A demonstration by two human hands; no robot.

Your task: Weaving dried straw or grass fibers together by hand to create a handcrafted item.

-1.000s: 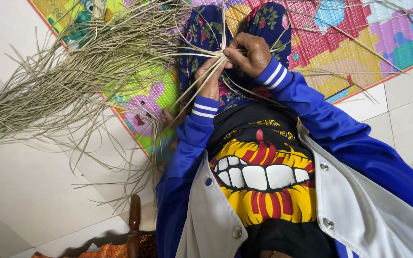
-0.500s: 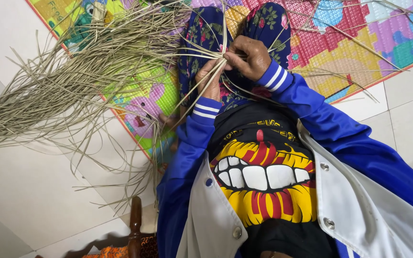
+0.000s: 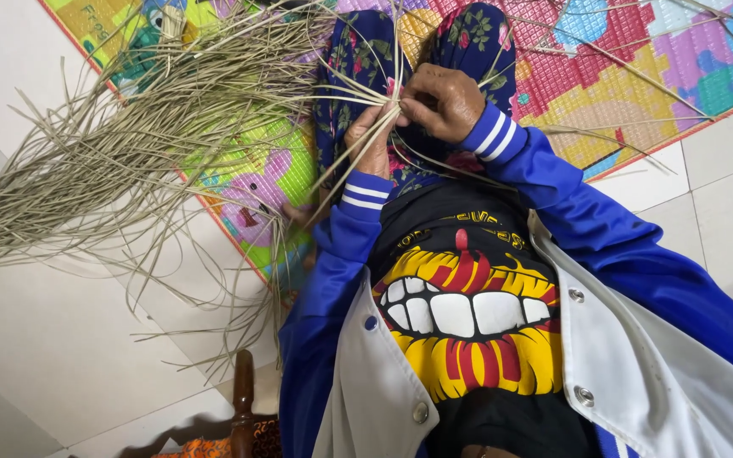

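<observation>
Gripping a cluster of long dried straw strands (image 3: 154, 144), a person seated on a colourful play mat (image 3: 638, 76) works with both hands just above the lap. The left hand (image 3: 372, 140), its blue sleeve cuff ringed with white stripes, is clenched around the point where the strands come together, thumb pressed over them. The right hand (image 3: 444, 102) sits touching the left, on the far side of the gathered point from the fanned ends, its fingers curled and pinching several of the same strands between thumb and fingertips.

From that gathered point the strands spread in a wide fan away from the right hand, crossing the edge of the mat and ending over the pale tiled floor (image 3: 61, 339). A few single strands run the other way, past the right hand, lying loose across the mat's pink and yellow patches. Others rise straight up from the hands over the floral-print trousers (image 3: 468, 42) that cover the person's legs, which lie on the mat beyond the hands.

Nearer the camera than the hands are a blue jacket with white lining (image 3: 629, 254) and a black shirt printed with a red, yellow and white cartoon mouth (image 3: 460, 314). A dark turned wooden post (image 3: 243, 399) stands at the lower edge, below the fan of strands.
</observation>
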